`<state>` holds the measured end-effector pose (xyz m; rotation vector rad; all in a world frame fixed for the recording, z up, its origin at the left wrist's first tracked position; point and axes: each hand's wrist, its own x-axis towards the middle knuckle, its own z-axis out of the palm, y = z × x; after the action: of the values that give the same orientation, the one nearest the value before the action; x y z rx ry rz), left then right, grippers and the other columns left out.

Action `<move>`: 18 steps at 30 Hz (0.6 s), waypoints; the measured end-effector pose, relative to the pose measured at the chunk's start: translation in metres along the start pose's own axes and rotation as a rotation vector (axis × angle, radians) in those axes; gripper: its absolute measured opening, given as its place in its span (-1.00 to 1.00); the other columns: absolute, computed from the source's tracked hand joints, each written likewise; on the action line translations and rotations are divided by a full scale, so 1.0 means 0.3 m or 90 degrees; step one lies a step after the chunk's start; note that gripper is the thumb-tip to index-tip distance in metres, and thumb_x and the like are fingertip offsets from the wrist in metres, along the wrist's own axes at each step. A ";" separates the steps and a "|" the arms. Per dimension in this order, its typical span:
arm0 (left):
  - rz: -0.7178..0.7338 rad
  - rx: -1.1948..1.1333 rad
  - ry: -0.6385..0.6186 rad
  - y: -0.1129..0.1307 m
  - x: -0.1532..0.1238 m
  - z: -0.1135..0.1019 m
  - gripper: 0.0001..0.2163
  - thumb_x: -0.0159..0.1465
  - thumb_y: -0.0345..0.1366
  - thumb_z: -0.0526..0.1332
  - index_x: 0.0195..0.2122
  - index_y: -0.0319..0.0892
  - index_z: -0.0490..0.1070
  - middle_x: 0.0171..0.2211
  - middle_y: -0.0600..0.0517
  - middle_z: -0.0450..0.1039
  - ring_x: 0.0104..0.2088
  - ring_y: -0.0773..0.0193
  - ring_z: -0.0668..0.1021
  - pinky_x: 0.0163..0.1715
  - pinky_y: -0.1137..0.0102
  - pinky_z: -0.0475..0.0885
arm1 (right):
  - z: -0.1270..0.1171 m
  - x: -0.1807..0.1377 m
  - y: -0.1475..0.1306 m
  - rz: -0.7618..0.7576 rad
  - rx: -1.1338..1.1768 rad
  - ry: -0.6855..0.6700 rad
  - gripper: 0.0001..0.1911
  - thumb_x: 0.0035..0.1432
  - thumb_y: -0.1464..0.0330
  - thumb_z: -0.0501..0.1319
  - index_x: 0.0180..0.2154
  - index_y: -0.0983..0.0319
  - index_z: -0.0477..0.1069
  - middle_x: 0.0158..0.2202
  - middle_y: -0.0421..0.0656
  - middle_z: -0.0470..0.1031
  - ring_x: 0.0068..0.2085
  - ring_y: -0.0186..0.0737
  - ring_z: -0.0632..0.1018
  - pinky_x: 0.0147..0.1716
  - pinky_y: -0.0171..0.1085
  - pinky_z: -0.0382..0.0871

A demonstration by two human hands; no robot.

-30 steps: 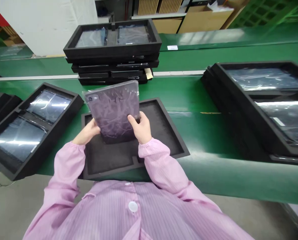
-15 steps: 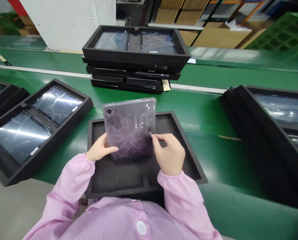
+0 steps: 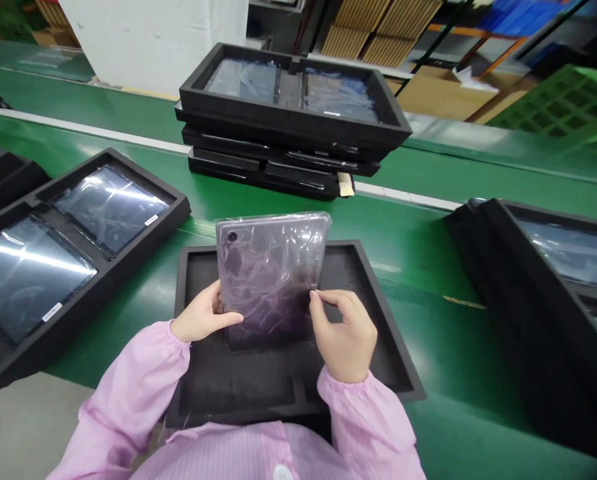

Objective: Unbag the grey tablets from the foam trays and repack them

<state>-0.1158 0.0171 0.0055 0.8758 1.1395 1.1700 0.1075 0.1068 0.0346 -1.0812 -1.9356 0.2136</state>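
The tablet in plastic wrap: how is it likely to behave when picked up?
Probably stiff: the tablet shows no sagging while held. Likely slippery, since its plastic wrap looks glossy and wrinkled. Perhaps apt to topple if let go, being thin and steeply upright.

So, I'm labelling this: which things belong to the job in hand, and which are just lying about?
Job in hand: wrapped tablet, left hand, right hand, black tray beneath, probably the filled tray stack behind.
Likely just lying about: cardboard box, green crate.

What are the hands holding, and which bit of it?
A plastic-wrapped tablet. The left hand grips its left edge; the right hand pinches at its right edge, maybe just the wrap.
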 end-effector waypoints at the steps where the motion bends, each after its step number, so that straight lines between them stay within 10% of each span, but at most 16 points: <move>1: -0.002 -0.006 -0.001 -0.001 0.000 -0.001 -0.44 0.09 -0.30 0.42 0.11 -0.16 0.29 0.08 -0.14 0.42 0.07 -0.01 0.49 0.06 0.22 0.41 | 0.003 -0.002 0.000 -0.003 0.003 0.000 -0.90 0.19 0.44 0.23 -0.39 0.20 0.40 -0.41 -0.17 0.49 -0.35 -0.22 0.52 -0.31 -0.22 0.41; 12: -0.033 -0.076 0.053 0.012 0.010 -0.001 -0.42 0.01 -0.31 0.46 0.06 -0.19 0.33 0.02 -0.14 0.48 0.02 -0.02 0.52 0.03 0.21 0.43 | -0.031 0.223 0.127 0.102 -0.054 -0.294 -0.85 0.14 0.30 0.21 -0.42 0.19 0.49 -0.44 -0.20 0.56 -0.41 -0.23 0.55 -0.37 -0.29 0.40; 18: -0.047 -0.089 0.123 0.010 0.014 0.008 -0.41 -0.02 -0.26 0.47 0.04 -0.19 0.34 -0.06 -0.11 0.53 -0.03 0.00 0.55 0.00 0.23 0.45 | 0.032 0.552 0.314 0.187 -0.220 -0.233 -0.82 0.15 0.41 0.18 -0.27 0.23 0.56 -0.26 -0.08 0.60 -0.21 -0.11 0.57 -0.20 -0.24 0.37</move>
<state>-0.1142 0.0220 0.0081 0.6187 1.2190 1.2773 0.1186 0.2913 0.0817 -1.6517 -2.1806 0.2581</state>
